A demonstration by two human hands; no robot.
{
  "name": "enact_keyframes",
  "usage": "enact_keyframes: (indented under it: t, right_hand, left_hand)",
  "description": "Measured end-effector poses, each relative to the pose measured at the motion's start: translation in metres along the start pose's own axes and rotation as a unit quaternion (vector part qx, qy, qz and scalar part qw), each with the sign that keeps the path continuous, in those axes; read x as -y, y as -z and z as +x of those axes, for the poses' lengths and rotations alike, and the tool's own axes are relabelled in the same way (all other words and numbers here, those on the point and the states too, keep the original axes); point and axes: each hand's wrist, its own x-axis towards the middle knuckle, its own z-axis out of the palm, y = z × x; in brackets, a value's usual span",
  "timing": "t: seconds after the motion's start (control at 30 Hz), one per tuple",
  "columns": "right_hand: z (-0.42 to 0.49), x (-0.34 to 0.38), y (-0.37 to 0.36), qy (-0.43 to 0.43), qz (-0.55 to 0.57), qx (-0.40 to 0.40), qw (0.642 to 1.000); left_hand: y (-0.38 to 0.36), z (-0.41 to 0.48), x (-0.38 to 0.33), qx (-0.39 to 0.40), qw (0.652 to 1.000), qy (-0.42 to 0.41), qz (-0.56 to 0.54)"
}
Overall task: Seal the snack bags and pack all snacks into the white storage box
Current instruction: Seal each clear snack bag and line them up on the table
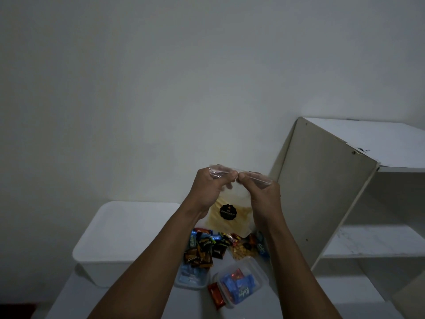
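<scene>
I hold a clear zip bag of pale yellow snack sticks point(226, 216) up in front of me; it carries a round black label. My left hand point(210, 189) pinches the left part of its top strip, and my right hand point(262, 196) pinches the right part, fingertips meeting at the middle. The white storage box point(119, 236) sits on the table to the left with its lid on. Below the bag lies a heap of small wrapped snacks point(204, 249) in black, orange and blue.
A clear plastic tub point(241, 284) with blue and red wrappers stands near the front, a second shallow clear tub point(190, 278) with blue packets beside it. A white shelf unit point(345, 192) stands at the right. A bare wall is behind.
</scene>
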Motion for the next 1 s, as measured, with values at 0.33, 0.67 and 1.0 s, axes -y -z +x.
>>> enact_keyframes:
  t: [0.33, 0.67, 1.0]
  right_hand:
    - [0.0015, 0.0029, 0.0037, -0.02, -0.005, 0.002, 1.0]
    - [-0.0025, 0.0027, 0.0003, -0.041, 0.069, -0.019, 0.997]
    - [-0.0045, -0.0003, -0.0043, -0.041, 0.084, -0.075, 0.993]
  left_hand:
    - [0.0036, -0.0028, -0.0012, -0.008, 0.999, 0.028, -0.026]
    - [0.0029, -0.0022, 0.0012, -0.05, 0.998, 0.017, -0.013]
    - [0.0028, -0.0025, -0.0014, -0.078, 0.996, 0.018, -0.026]
